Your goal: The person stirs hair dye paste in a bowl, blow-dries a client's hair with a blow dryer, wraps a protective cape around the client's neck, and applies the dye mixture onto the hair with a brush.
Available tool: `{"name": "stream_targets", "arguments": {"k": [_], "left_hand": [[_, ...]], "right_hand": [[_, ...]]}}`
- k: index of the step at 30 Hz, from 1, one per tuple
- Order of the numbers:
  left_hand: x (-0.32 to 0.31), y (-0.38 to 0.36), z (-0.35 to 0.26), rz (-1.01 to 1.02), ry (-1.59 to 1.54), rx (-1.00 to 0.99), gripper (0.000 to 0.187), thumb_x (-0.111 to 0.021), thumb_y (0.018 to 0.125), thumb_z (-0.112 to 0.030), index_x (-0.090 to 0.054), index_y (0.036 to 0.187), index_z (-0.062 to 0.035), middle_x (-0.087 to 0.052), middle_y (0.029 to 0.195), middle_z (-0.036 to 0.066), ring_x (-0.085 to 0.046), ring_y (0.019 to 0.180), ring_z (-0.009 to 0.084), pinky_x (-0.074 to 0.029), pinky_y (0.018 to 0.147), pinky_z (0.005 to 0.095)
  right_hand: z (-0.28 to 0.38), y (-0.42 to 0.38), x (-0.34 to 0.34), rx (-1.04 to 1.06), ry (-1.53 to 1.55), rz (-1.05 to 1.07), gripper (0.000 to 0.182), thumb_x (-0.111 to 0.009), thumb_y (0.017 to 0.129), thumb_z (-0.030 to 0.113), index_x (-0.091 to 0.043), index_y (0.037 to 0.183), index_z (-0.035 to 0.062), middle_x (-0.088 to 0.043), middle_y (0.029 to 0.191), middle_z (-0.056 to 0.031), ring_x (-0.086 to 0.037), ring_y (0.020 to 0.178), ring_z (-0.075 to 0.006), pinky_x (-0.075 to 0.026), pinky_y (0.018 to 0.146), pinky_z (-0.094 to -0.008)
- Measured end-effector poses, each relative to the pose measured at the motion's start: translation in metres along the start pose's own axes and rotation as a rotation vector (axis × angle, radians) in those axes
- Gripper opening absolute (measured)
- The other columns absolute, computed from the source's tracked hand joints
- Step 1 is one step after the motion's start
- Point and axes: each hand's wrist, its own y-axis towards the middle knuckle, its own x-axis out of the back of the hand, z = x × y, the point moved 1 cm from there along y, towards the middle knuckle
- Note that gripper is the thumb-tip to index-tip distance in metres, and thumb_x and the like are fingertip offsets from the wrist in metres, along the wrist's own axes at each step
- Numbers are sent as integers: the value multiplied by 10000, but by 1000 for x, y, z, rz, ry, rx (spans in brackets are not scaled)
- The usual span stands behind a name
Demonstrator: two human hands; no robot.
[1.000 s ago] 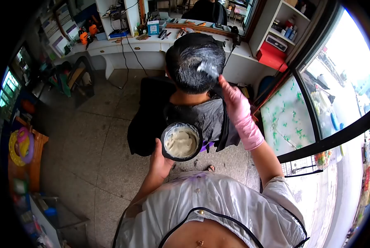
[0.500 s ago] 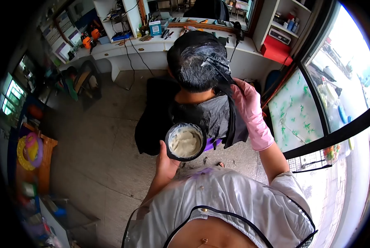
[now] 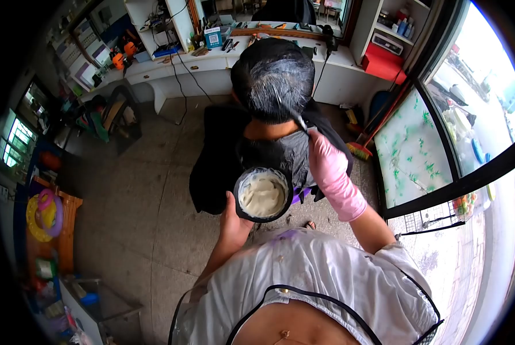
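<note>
My bare left hand (image 3: pixel 234 221) grips a black bowl (image 3: pixel 288 198) by its left side, tilted so that the pale cream (image 3: pixel 262 194) inside shows. In a pink glove, my right hand (image 3: pixel 329 164) is closed around the handle of a tint brush (image 3: pixel 298 119). The brush points up and left, its end at the back of a seated person's head (image 3: pixel 275 80). White cream streaks the dark hair there. A black cape (image 3: pixel 220 155) covers this person's shoulders. The bowl is held behind the cape, below the neck.
A white counter (image 3: pixel 217 62) with tools and a mirror runs along the far wall. A red box (image 3: pixel 383 64) sits on it at right. Glass doors with a green leaf pattern (image 3: pixel 416 149) stand at right; a broom (image 3: pixel 359 150) leans nearby. Toys hang at left.
My right hand has moved left and down with the brush, from the right side of the head to the lower back of it. The bowl has shifted slightly right.
</note>
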Motion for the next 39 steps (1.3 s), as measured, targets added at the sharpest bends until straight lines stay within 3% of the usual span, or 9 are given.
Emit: {"name": "stream_targets", "arguments": {"k": [3, 7, 13, 20, 24, 31, 33, 37, 39], "left_hand": [[2, 0, 0, -6, 13, 3, 603, -321, 926, -486, -369, 1289, -7, -440, 1293, 117, -444, 1179, 241, -371, 989, 381], [7, 3, 3, 4, -9, 1, 610, -326, 924, -489, -368, 1289, -2, -442, 1293, 120, -442, 1181, 243, -368, 993, 382], [6, -1, 2, -25, -6, 6, 608, -335, 921, -491, -375, 1282, -4, -441, 1292, 126, -445, 1178, 244, -374, 988, 383], [12, -3, 7, -23, -29, -42, 609, -330, 923, -490, -379, 1278, 2, -440, 1292, 125, -442, 1182, 240, -378, 982, 377], [10, -7, 4, -37, -21, -53, 605, -328, 925, -487, -380, 1278, 2, -442, 1290, 125, -438, 1186, 237, -375, 983, 374], [16, -4, 6, -34, -37, -45, 607, -359, 915, -492, -389, 1270, 0, -457, 1276, 120, -454, 1167, 231, -381, 978, 368], [16, -2, 7, -47, -33, -39, 603, -365, 915, -488, -392, 1266, 1, -461, 1272, 118, -459, 1162, 230, -384, 974, 368], [22, 2, 8, -28, -54, -28, 590, -380, 913, -479, -398, 1263, -4, -470, 1264, 114, -468, 1152, 231, -395, 964, 368], [20, 2, 7, -26, -61, -26, 588, -384, 911, -479, -399, 1263, -7, -473, 1262, 113, -471, 1149, 232, -397, 962, 368]], "right_hand": [[-11, -28, -4, -148, -22, 215, 173, -575, 810, 62, -576, 982, 81, -625, 802, -130, -628, 700, -280, -500, 577, -326], [-4, -12, 15, -56, 161, 60, 222, -576, 812, 44, -569, 1033, 50, -618, 770, -127, -633, 670, -259, -487, 583, -293], [5, 26, -6, -158, 240, -14, 209, -557, 831, 48, -564, 1040, 41, -598, 710, -132, -618, 615, -251, -475, 566, -288], [3, 32, -46, -30, 172, 2, 193, -579, 818, 68, -578, 1011, 57, -633, 839, -151, -627, 698, -307, -503, 572, -343], [4, 18, -63, 135, 119, 47, 300, -592, 774, 41, -528, 1067, 62, -610, 746, -118, -610, 624, -291, -483, 514, -364], [-4, -1, -36, 322, 132, 103, 256, -607, 772, 29, -551, 1020, 55, -592, 686, -82, -582, 535, -238, -450, 448, -309], [-5, 10, -22, 72, 194, 27, 227, -584, 790, -7, -549, 1009, 44, -568, 624, -74, -569, 507, -218, -447, 472, -285], [-6, 22, -30, 46, 245, -81, 205, -548, 808, -17, -537, 1011, 12, -587, 637, -95, -601, 531, -233, -471, 526, -272], [-5, 24, -38, 53, 204, -85, 306, -592, 784, 51, -513, 1078, 18, -508, 532, -68, -517, 413, -231, -399, 412, -324]]}}
